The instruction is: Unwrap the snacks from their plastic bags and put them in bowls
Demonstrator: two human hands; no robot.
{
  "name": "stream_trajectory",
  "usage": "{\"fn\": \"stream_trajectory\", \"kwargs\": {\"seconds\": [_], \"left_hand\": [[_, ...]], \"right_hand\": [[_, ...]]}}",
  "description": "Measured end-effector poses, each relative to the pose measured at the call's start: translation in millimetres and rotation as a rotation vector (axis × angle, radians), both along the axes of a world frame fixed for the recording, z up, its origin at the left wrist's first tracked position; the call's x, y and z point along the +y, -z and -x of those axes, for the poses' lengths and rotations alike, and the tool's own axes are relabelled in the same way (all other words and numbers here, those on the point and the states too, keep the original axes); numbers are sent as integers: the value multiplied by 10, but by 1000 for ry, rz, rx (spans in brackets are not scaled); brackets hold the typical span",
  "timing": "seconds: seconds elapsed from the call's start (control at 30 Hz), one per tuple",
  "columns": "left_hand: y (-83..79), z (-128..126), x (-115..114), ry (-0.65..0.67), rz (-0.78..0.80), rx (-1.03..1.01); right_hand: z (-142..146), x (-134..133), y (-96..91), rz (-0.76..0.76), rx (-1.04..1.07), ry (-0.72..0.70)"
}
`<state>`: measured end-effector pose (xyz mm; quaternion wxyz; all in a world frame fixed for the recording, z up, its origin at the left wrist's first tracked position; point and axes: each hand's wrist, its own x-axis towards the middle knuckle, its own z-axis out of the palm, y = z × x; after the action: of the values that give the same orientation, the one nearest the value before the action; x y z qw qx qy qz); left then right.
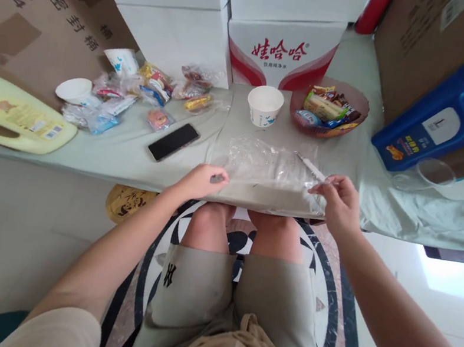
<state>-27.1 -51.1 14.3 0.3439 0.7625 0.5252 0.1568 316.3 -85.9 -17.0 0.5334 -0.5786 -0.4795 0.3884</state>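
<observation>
A clear plastic bag (256, 163) lies spread and crinkled on the cloth-covered table in front of me. My left hand (208, 181) is closed in a pinch on its left edge. At its right edge, the fingers of my right hand (337, 201) are pinched together on the plastic. A slim white pen-like tool (311, 168) with a narrow tip points up and left from beside my right fingers; whether they also grip it I cannot tell. Just beyond the bag stands a white paper cup (264, 107).
A pinkish bowl (296, 126) of wrapped snacks stands behind right. Left are a phone (173, 142), wrapped snacks (199, 103), tipped paper cups (76, 91) and a yellow jug (9, 139). A blue bottle (443, 118) and clear cup (434, 173) are right.
</observation>
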Motion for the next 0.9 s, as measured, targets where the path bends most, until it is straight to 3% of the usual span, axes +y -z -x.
{"fn": "stream_trajectory", "kwargs": {"seconds": [0.2, 0.33, 0.4, 0.5, 0.6, 0.8, 0.9], "left_hand": [[237, -247, -72, -92, 81, -297], [319, -359, 39, -307, 102, -543], [324, -348, 119, -358, 118, -608], [329, -301, 198, -447, 126, -613], [355, -292, 209, -503, 125, -613], [389, -346, 210, -693, 191, -619], [385, -303, 210, -634, 109, -431]], "right_hand": [[104, 135, 187, 21, 157, 103], [96, 148, 224, 28, 49, -73], [76, 164, 212, 39, -83, -83], [79, 229, 179, -23, -187, 49], [141, 332, 152, -68, -150, 96], [244, 530, 92, 79, -178, 84], [185, 531, 84, 119, -326, 123]]}}
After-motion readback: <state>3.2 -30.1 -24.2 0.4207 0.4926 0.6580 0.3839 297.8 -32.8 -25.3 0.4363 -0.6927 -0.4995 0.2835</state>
